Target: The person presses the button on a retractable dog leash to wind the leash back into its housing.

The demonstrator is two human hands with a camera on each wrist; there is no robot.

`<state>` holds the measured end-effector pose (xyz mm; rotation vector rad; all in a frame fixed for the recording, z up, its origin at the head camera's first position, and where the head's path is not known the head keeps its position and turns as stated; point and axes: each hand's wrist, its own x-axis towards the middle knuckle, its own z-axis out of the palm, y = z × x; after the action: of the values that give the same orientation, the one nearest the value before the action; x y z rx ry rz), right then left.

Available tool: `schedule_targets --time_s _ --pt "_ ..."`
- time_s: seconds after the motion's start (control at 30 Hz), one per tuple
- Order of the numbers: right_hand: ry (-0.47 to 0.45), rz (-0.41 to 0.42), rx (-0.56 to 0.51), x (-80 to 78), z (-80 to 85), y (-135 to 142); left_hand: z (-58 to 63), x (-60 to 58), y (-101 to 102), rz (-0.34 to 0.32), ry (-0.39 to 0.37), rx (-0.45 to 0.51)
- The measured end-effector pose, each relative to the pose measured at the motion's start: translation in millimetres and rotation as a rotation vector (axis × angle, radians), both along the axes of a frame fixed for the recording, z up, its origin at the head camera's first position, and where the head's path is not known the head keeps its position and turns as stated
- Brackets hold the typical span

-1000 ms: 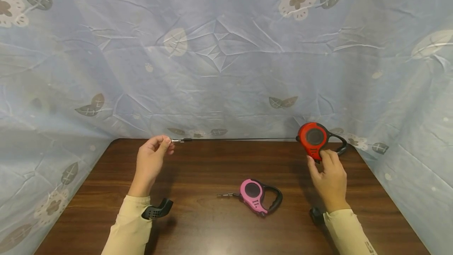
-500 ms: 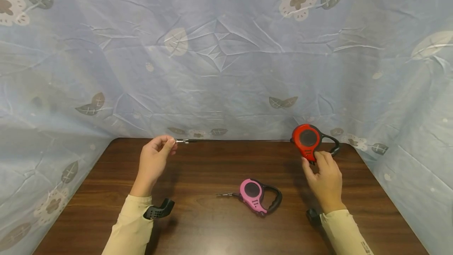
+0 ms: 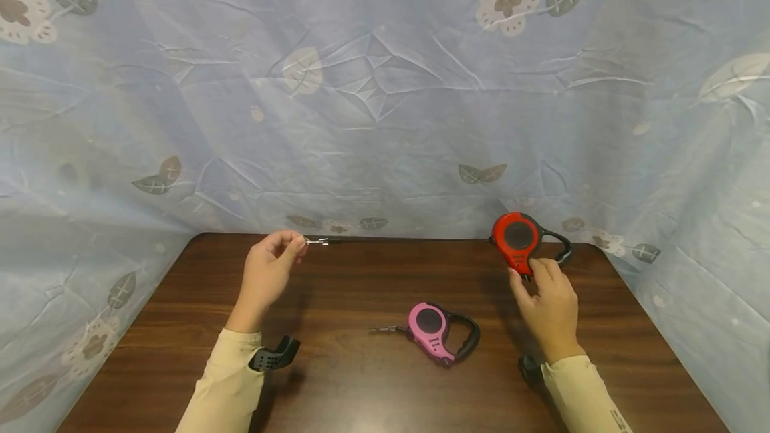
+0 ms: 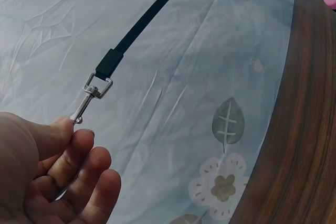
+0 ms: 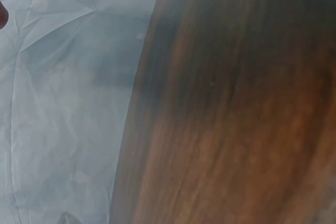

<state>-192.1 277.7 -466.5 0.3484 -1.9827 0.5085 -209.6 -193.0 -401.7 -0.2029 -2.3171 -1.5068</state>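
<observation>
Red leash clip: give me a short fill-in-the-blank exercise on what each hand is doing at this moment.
1. The left hand pinches the metal ____ at the end of the black strap.
2. The right hand holds the ____ leash housing above the table.
3. The leash lying untouched on the table is ____.
4. The strap runs from the left hand's grip to the housing held by the ____ hand.

Missing words: clip; red; pink; right
</observation>
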Motion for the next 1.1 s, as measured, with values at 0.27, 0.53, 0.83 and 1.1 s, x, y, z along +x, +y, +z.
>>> schedule_targets --time_s 0.27,0.53,0.83,1.1 --pt "-0.010 -0.001 0.005 1.7 0.6 -2 0.8 0.4 3 -0.012 -0.023 -0.014" --pt "-0.007 -0.001 0.020 1.8 1.4 -4 1.7 0.1 4 -0.009 -0.030 -0.025" --pt "-0.026 -0.010 0.072 3.0 3.2 -10 3.5 3.2 10 -0.036 -0.066 -0.035" --pt "-0.024 0.004 0.071 5.2 5.5 -17 3.6 4.7 14 -0.046 -0.065 -0.082"
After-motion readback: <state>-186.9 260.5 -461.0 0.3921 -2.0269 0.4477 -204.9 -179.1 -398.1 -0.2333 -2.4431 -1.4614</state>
